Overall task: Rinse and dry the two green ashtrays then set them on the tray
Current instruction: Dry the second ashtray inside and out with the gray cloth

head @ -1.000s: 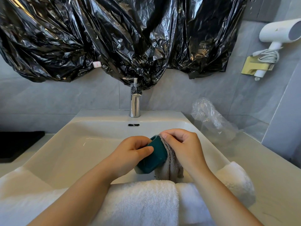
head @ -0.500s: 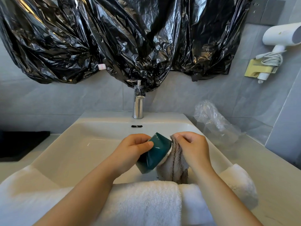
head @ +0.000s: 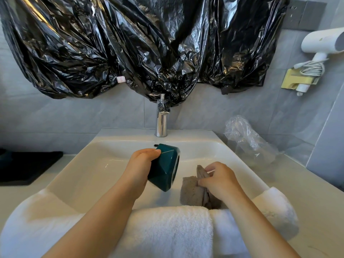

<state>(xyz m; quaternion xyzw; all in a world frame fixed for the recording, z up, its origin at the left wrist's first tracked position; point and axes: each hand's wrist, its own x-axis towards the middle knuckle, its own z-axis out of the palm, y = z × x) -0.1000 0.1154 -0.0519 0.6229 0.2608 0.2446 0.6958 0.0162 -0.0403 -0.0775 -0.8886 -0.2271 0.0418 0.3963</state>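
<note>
Head view: the left hand (head: 143,164) grips the green ashtray (head: 164,173) tilted on its side over the sink (head: 96,170), fingers curled round its top edge. At its 4 o'clock, apart, the right hand (head: 220,180) pinches a grey cloth (head: 190,192)

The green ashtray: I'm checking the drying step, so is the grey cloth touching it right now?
No: the left hand holds the green ashtray apart from the grey cloth pinched in the right hand.

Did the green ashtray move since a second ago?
Yes. The left hand has lifted the green ashtray away from the grey cloth, back toward the faucet.
</note>
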